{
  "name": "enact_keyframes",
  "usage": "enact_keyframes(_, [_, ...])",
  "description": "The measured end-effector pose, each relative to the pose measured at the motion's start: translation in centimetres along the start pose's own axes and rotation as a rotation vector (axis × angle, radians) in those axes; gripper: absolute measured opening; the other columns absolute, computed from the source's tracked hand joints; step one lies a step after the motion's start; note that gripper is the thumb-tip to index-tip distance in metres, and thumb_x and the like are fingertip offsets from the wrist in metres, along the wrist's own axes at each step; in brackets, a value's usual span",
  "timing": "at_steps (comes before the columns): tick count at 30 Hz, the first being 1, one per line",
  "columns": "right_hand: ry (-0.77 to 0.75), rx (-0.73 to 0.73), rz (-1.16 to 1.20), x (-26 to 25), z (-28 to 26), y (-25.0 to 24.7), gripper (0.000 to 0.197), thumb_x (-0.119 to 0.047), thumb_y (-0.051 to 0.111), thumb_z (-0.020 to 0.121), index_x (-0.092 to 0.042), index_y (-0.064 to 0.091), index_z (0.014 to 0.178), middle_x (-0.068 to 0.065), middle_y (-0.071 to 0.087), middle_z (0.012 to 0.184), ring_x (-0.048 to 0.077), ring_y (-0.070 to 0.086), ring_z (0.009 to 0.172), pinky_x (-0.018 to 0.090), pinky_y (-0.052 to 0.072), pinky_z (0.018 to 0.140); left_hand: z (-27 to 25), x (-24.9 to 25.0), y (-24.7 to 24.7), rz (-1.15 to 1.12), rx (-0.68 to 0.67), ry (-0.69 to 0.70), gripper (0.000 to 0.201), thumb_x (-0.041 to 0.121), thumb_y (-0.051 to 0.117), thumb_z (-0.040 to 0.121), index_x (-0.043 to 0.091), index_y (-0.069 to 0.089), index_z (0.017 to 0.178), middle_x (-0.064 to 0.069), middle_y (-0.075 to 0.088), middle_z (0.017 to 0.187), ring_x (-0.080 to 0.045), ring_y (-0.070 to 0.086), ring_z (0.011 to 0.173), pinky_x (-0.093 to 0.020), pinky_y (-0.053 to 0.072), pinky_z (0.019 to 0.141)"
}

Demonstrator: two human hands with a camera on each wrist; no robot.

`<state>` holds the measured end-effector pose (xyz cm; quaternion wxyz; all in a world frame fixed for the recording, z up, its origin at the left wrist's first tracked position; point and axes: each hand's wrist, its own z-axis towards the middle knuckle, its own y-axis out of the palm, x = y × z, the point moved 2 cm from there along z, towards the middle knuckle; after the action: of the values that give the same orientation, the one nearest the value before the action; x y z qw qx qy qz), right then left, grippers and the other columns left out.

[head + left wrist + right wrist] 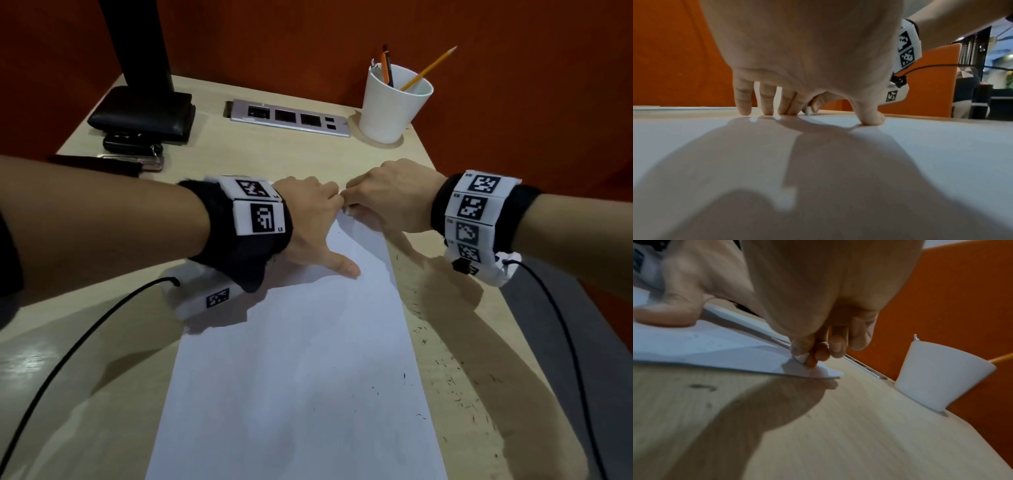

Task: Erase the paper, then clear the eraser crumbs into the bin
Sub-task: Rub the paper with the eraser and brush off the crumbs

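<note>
Head view: pressing down on the far end of the white paper (294, 359) with the left hand (308, 219), fingers straight and spread, thumb lying flat on the sheet. Working at the paper's far right corner with the right hand (387, 195), fingers curled tight, knuckles nearly touching the left hand's. Lying scattered along the paper's right edge and on the wooden desk (445, 394) beside it — dark eraser crumbs (455, 383). Standing at the far right of the desk, a white cup (394, 102) holding pencils; lying at the far left, a black wallet (144, 113) with keys (133, 147) just in front, a socket strip (287, 118) between the two.

Left wrist view: resting the left hand's fingertips (745, 110) and thumb on the sheet, palm raised; showing just beyond them, the right hand's fingers with something small and white at their tips.

Right wrist view: pinching a small white eraser (802, 358) between thumb and fingers — pressing it onto the paper's corner, which is lifting slightly off the desk. Blurring somewhat from motion. Standing well apart to the right, the cup.
</note>
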<state>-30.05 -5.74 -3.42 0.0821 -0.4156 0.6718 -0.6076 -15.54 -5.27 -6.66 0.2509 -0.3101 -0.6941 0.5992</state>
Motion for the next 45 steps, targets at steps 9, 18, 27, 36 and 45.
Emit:
enact_keyframes(9, [0.002, -0.018, -0.03, -0.3, 0.1, 0.2, 0.022, -0.03, 0.039, 0.099, -0.021, 0.056, 0.11, -0.004, 0.058, 0.095, 0.022, 0.046, 0.069, 0.031, 0.032, 0.057, 0.5, -0.5, 0.7, 0.073, 0.024, 0.007, 0.123, 0.1, 0.011, 0.045, 0.024, 0.031, 0.14, 0.002, 0.036, 0.135, -0.022, 0.033, 0.119, -0.042, 0.028, 0.099])
enact_keyframes(18, [-0.152, -0.179, 0.007, -3.7, -5.1, -0.5, 0.01, -0.023, 0.047, 0.095, -0.03, 0.049, 0.102, -0.011, 0.051, 0.086, 0.017, 0.042, 0.061, 0.026, 0.027, 0.051, 0.5, -0.6, 1.2, 0.114, 0.04, -0.001, 0.134, 0.1, 0.005, 0.043, 0.019, 0.011, 0.15, 0.002, 0.031, 0.143, -0.025, 0.032, 0.126, -0.043, 0.028, 0.099])
enact_keyframes(27, [0.087, -0.081, -0.048, 1.1, 0.0, -0.6, 0.014, -0.031, 0.039, 0.096, -0.025, 0.046, 0.085, -0.001, 0.06, 0.086, 0.023, 0.051, 0.067, 0.033, 0.038, 0.056, 0.4, -0.4, 0.8, 0.135, 0.069, 0.014, 0.138, 0.099, -0.006, 0.04, 0.015, 0.022, 0.146, 0.001, 0.034, 0.141, -0.025, 0.035, 0.122, -0.042, 0.03, 0.099])
enact_keyframes(36, [-0.09, -0.107, -0.059, 0.2, -0.8, -0.5, 0.005, -0.025, 0.047, 0.094, -0.025, 0.05, 0.098, -0.008, 0.053, 0.088, 0.021, 0.048, 0.068, 0.031, 0.035, 0.055, 0.2, -0.2, 0.5, 0.157, 0.04, -0.005, 0.137, 0.098, -0.001, 0.041, 0.014, 0.019, 0.148, 0.002, 0.035, 0.14, -0.024, 0.034, 0.122, -0.042, 0.029, 0.097])
enact_keyframes(45, [0.225, -0.101, 0.578, 0.7, -1.0, 1.2, 0.04, -0.036, 0.043, 0.099, -0.017, 0.052, 0.066, 0.002, 0.057, 0.065, 0.019, 0.047, 0.06, 0.034, 0.039, 0.062, -0.7, -0.5, -0.8, 0.05, -0.054, -0.001, 0.124, 0.094, 0.02, 0.062, 0.011, 0.004, 0.152, -0.005, 0.017, 0.159, -0.023, 0.021, 0.143, -0.044, 0.017, 0.116])
